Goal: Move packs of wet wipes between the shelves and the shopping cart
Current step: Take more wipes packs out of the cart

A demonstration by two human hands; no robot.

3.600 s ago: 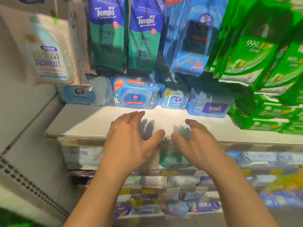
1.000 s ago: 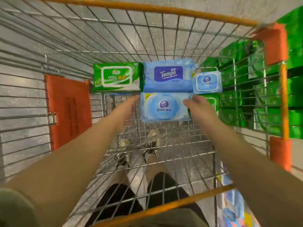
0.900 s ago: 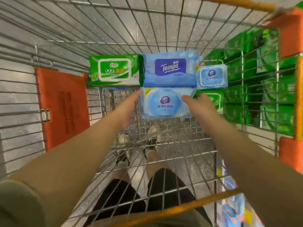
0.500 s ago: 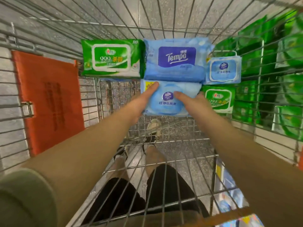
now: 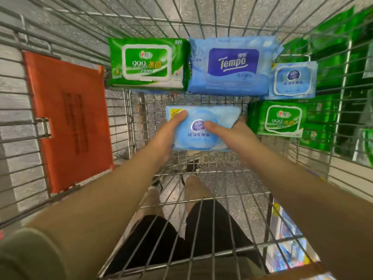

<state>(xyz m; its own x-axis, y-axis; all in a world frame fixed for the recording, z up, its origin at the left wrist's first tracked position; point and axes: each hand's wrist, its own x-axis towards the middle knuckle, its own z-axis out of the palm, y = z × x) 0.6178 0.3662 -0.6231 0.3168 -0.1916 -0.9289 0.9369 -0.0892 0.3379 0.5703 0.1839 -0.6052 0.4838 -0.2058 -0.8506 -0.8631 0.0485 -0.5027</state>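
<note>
Head view: both hands' fingers grip one light-blue wipes pack (image 5: 198, 128); four other packs in cart (image 5: 129, 110).

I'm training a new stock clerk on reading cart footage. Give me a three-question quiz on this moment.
1. True or false: both hands grip the same pack.
2. How many wipe packs lie in the shopping cart besides the held one?
3. Which pack lies between the large green 999 pack and the small light-blue pack?

Key
1. True: left hand and right hand grip the light-blue pack.
2. Four.
3. The blue Tempo pack.
</note>
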